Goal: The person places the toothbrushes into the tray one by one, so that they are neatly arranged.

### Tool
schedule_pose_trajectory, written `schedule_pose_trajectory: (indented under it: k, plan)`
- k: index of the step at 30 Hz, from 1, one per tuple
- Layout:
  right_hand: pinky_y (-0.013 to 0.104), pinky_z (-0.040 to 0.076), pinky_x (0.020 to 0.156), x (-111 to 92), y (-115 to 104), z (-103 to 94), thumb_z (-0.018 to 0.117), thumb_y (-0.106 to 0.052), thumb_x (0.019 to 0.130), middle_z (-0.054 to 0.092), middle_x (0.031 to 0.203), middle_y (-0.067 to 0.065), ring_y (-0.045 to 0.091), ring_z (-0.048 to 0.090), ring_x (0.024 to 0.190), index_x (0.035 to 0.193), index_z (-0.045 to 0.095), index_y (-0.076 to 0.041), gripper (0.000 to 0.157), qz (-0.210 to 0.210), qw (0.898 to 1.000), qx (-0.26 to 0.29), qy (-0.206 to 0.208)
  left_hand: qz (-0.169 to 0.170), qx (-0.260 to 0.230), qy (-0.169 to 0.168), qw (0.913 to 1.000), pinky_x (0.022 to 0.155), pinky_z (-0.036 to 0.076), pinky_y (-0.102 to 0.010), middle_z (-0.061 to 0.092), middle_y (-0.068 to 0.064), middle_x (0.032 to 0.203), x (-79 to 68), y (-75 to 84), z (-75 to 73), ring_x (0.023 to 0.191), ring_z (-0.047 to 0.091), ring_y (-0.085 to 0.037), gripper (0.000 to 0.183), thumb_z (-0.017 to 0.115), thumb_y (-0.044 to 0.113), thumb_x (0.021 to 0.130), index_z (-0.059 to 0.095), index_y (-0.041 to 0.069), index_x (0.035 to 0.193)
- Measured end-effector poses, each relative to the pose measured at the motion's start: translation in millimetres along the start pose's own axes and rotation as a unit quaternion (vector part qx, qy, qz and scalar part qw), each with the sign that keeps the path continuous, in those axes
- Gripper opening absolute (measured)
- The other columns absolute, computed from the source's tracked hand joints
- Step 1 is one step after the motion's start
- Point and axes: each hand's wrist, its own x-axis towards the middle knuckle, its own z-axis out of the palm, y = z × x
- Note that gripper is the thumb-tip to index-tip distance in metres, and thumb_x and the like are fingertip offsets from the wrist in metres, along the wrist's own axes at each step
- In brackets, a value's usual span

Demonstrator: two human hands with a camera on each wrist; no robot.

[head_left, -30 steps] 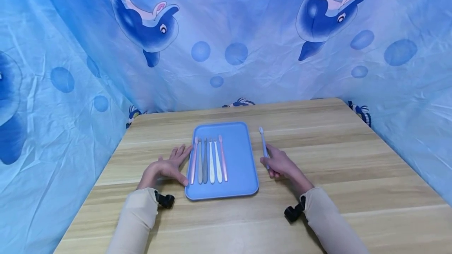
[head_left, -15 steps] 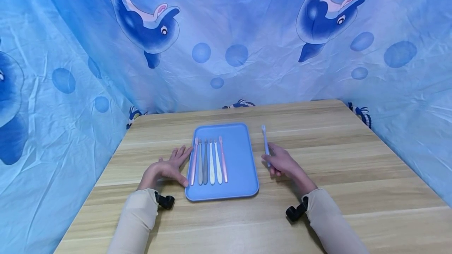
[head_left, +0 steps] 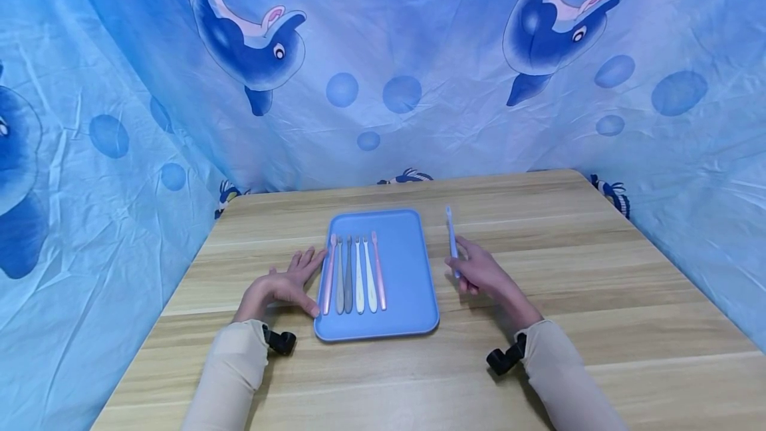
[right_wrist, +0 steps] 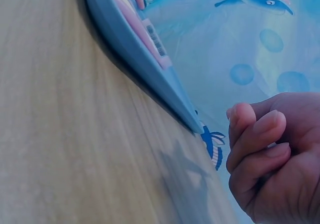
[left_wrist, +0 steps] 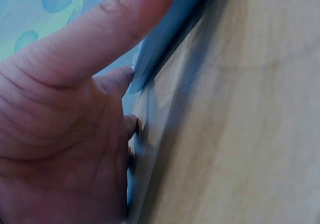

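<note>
My right hand (head_left: pixel 479 268) pinches a light blue toothbrush (head_left: pixel 452 235) by its handle, just right of the tray. Its head points away from me. A shadow under the curled fingers (right_wrist: pixel 257 156) in the right wrist view shows the hand raised off the table. My left hand (head_left: pixel 290 283) lies at the left side of the blue tray (head_left: pixel 407 271), fingers spread and thumb at its rim. In the tray several toothbrushes lie side by side: a pink one (head_left: pixel 329 278), grey ones (head_left: pixel 348 281), white ones (head_left: pixel 369 281) and another pink one (head_left: pixel 380 275).
The wooden table (head_left: pixel 568 251) extends around the tray on all sides. Behind it and along both sides hangs a blue curtain (head_left: pixel 371 38) with dolphin prints. Each wrist carries a black camera mount (head_left: pixel 505 356).
My right hand has shifted slightly away from me and to the right with the blue toothbrush, whose head has risen a little. The left hand and the tray stay put.
</note>
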Motion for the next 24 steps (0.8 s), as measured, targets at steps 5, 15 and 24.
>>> schedule_pose_trajectory:
  k: [5,15,24]
  plan:
    - [0.022,0.036,0.036,-0.8,-3.6,-2.2,0.051,-0.019,0.103,0.051,0.048,-0.003,0.006,0.044,0.035,0.161,0.015,-0.008,0.069,0.002,1.000,-0.007,0.000,0.002,0.002,0.000,1.0000,0.106,-0.016,-0.084,-0.019,-0.012,0.169,-1.1,-0.5,-0.4,0.154,-0.023,-0.044,0.149,0.088,0.069,0.053,-0.004,0.026,0.162]
    - [0.022,0.034,0.037,1.4,-13.2,-2.2,0.049,-0.020,0.104,0.052,0.048,-0.002,0.007,0.043,0.035,0.162,0.014,-0.012,0.068,-0.001,1.000,-0.015,-0.002,0.012,-0.010,-0.004,0.9999,0.103,-0.018,-0.084,-0.020,-0.013,0.169,-4.7,0.2,-1.0,0.153,-0.024,-0.044,0.148,0.086,0.071,0.053,-0.007,0.030,0.162]
    - [0.022,0.034,0.036,1.4,-21.1,6.3,0.050,-0.018,0.104,0.052,0.047,-0.002,0.007,0.043,0.035,0.161,0.018,-0.012,0.066,-0.020,1.000,-0.008,-0.005,0.005,-0.010,-0.016,0.9998,0.104,-0.016,-0.085,-0.020,-0.020,0.167,-9.5,10.8,-6.4,0.151,-0.022,-0.050,0.148,0.087,0.066,0.057,-0.006,0.023,0.162]
